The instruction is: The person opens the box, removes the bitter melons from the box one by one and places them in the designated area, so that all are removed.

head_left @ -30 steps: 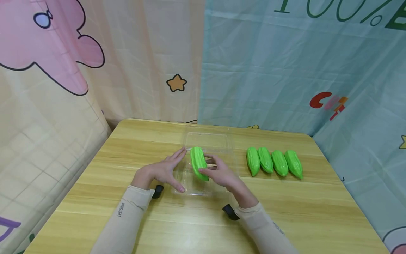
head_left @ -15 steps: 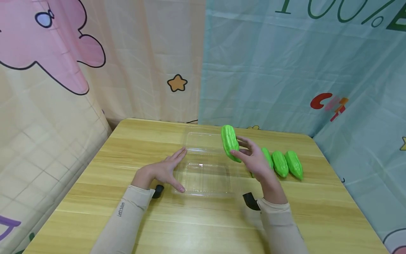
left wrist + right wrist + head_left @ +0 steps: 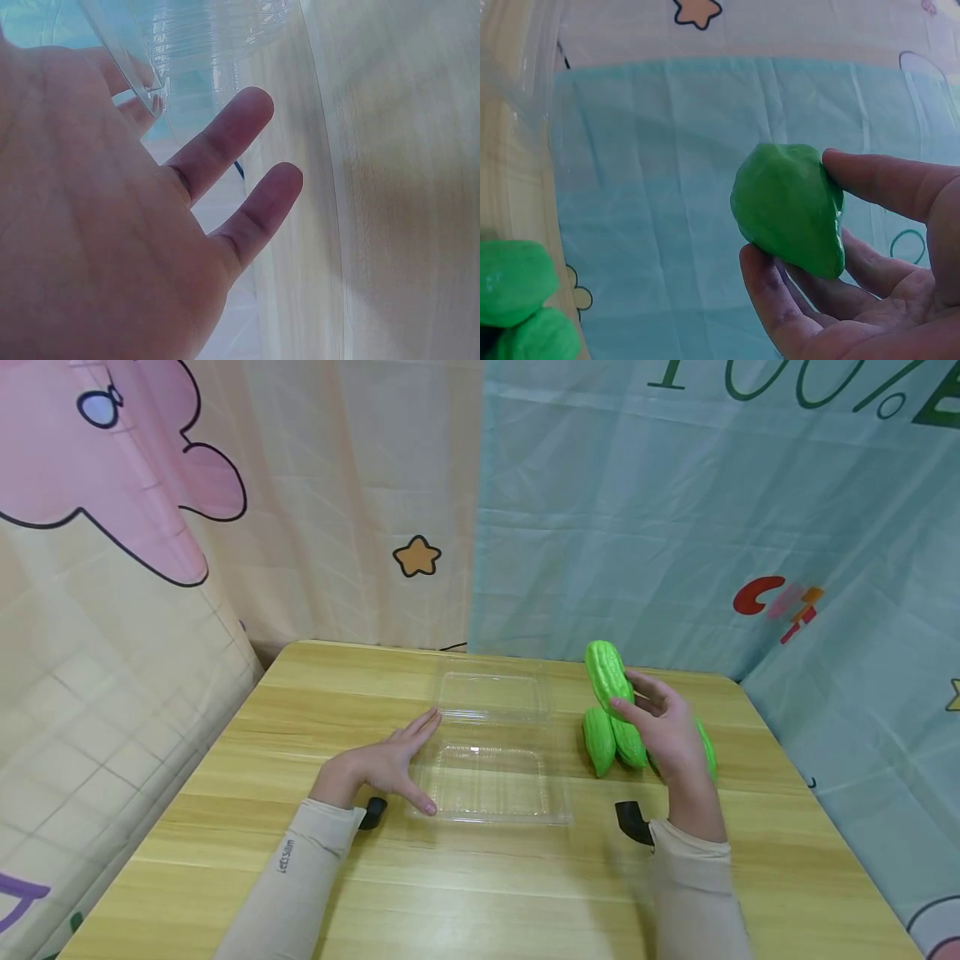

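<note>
1. The right hand [image 3: 663,731] is carrying a green gourd [image 3: 607,672] away from the clear tray [image 3: 491,781], gripping it above the gourd row [image 3: 600,742].
2. The left hand [image 3: 382,766] is resting flat, fingers straight, on the tray's edge.
3. The tray is sitting empty on the table [image 3: 450,893], left of the grip; the held gourd is waiting to be set down.
</note>
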### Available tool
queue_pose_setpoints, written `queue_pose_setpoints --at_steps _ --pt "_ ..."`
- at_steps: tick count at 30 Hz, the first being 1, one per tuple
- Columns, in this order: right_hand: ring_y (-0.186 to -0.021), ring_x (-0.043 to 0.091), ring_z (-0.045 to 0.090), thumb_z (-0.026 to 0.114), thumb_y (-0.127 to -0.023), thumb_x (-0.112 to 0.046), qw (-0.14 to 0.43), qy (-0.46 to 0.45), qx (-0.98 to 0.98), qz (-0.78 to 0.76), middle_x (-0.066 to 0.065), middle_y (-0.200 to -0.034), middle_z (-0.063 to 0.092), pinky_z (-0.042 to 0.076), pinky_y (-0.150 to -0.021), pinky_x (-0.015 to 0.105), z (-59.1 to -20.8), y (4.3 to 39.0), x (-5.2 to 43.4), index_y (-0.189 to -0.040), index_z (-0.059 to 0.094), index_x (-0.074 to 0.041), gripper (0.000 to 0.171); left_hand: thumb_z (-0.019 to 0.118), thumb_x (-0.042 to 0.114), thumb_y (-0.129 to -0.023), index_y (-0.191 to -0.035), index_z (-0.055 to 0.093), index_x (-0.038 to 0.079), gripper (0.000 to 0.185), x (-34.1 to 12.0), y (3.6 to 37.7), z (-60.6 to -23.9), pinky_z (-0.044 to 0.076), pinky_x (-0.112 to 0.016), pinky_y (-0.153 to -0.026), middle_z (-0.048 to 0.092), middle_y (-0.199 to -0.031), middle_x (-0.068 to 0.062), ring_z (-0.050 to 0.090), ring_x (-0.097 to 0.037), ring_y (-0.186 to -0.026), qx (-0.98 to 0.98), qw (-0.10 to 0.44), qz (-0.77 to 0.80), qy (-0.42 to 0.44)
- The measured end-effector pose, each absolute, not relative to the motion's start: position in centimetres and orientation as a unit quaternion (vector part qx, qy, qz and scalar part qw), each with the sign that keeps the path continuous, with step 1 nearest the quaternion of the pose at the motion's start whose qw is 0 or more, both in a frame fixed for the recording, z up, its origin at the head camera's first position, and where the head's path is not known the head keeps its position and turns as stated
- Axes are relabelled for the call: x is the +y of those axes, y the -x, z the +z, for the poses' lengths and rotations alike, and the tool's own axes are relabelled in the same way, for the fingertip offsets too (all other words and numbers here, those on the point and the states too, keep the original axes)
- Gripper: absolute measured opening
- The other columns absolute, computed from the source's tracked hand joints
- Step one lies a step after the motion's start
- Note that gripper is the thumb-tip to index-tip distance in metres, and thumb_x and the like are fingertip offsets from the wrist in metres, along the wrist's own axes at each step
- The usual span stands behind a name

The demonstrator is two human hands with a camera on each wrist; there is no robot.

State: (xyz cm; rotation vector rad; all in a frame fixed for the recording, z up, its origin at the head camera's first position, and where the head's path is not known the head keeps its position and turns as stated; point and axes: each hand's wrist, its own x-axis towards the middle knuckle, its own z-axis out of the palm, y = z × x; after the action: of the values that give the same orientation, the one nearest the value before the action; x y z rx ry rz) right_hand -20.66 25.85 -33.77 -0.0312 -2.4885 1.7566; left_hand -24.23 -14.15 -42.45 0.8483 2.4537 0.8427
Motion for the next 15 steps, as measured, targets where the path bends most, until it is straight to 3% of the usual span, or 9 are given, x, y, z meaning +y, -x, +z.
queue_pose_setpoints --at_steps 4,10,15 --pt "-0.138 0.03 0.043 0.07 -0.096 -0.031 0.074 0.059 -0.819 0.566 0.015 -0.154 0.043 0.046 -0.096 0.027 -34.0 20.9 27.5 -0.155 0.041 -0.01 0.069 0.093 0.047 -0.068 -0.162 -0.01 0.014 0.143 -14.1 24.3 -42.5 0.005 -0.073 -0.112 -0.02 -0.166 -0.003 -0.01 -0.044 -0.148 0.881 0.206 0.301 -0.303" --pt "-0.138 0.029 0.041 0.072 -0.095 -0.03 0.1 0.136 -0.815 0.555 0.013 -0.156 0.041 0.043 -0.106 0.038 -34.6 21.1 30.1 -0.156 0.04 -0.012 0.071 0.092 0.048 -0.068 -0.162 -0.011 0.015 0.143 -14.1 24.2 -42.4 0.004 -0.071 -0.113 -0.022 -0.165 0.001 -0.012 -0.041 -0.149 0.88 0.209 0.301 -0.304" --pt "-0.141 0.029 0.039 0.069 -0.096 -0.032 0.106 0.197 -0.808 0.544 0.013 -0.158 0.038 0.039 -0.11 0.041 -35.6 21.5 32.4 -0.157 0.037 -0.012 0.071 0.092 0.051 -0.067 -0.161 -0.012 0.017 0.144 -14.2 24.3 -42.5 0.004 -0.071 -0.113 -0.021 -0.166 -0.003 -0.011 -0.042 -0.149 0.879 0.204 0.301 -0.307"
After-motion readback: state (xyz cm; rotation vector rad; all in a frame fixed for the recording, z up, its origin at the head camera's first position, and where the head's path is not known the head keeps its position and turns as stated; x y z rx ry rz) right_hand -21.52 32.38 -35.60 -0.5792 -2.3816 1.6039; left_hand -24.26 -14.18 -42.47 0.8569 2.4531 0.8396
